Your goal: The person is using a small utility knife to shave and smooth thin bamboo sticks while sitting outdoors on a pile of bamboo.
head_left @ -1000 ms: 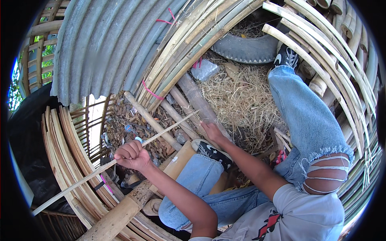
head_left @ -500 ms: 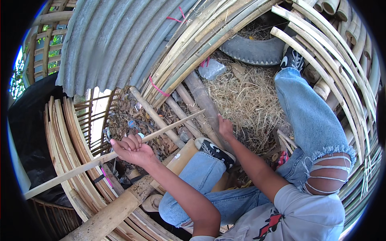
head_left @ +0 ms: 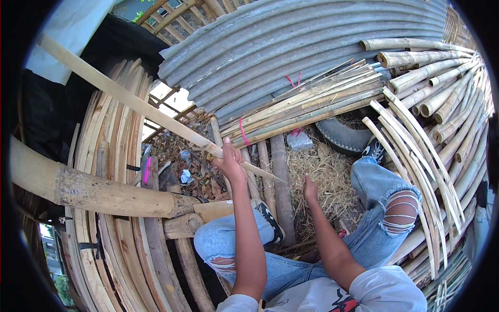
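A long, flat bamboo strip (head_left: 156,115) runs from the upper left down to a thin tip near the middle. My left hand (head_left: 230,164) is closed around it, not far from that tip. To the right, apart from the strip, my right hand (head_left: 310,188) is curled over the straw. Its fingers are closed, and whatever they hold, if anything, is hidden. A thick bamboo pole (head_left: 114,192) lies below the strip, reaching in from the left to beside my left knee.
Split bamboo slats (head_left: 112,125) stack on the left. A tied strip bundle (head_left: 312,106) lies ahead below corrugated sheeting (head_left: 291,47). An old tyre (head_left: 338,138) rests beyond the straw (head_left: 317,166). Bamboo poles (head_left: 447,104) and curved strips (head_left: 416,171) crowd the right.
The view has turned. The strip's far-left end now points up and away, and my left hand sits nearer its tip. My right hand has moved away from the strip.
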`<act>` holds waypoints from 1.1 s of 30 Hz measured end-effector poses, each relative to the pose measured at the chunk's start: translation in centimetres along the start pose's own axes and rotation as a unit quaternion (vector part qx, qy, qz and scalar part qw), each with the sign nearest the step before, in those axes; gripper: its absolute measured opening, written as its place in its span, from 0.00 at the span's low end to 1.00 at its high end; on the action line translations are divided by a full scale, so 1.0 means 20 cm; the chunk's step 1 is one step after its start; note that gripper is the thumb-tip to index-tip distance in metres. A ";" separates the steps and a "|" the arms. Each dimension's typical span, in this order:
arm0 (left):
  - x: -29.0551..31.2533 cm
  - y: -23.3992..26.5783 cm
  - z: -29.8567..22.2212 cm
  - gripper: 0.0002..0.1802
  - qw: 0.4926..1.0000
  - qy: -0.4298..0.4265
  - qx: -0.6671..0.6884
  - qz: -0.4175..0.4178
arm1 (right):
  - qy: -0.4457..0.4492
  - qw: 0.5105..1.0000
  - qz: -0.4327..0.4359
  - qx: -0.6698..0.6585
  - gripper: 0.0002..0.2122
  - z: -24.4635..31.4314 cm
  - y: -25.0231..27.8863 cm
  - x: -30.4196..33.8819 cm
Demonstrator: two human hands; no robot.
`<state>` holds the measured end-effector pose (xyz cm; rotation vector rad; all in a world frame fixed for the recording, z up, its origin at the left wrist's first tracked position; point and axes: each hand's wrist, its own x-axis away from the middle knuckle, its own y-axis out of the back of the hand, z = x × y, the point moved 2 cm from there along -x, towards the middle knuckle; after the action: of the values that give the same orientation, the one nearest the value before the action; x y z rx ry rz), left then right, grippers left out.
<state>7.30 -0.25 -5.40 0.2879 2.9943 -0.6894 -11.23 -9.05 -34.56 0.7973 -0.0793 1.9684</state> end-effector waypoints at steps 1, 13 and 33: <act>0.05 -0.03 0.01 0.26 1.000 0.000 0.021 -0.004 | -0.004 1.000 0.008 -0.030 0.33 -0.02 0.07 -0.04; 0.34 0.04 0.15 0.23 0.989 0.065 0.106 0.075 | 0.129 0.974 0.126 -0.135 0.13 0.44 0.26 0.28; 0.67 -0.07 0.12 0.10 0.963 -0.084 -0.251 0.049 | 0.493 0.866 0.072 0.037 0.18 1.35 0.26 0.80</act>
<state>-6.00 -0.28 -8.25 0.3216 2.8370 0.0635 -6.89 -9.54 -3.08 -0.2568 0.5600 2.3083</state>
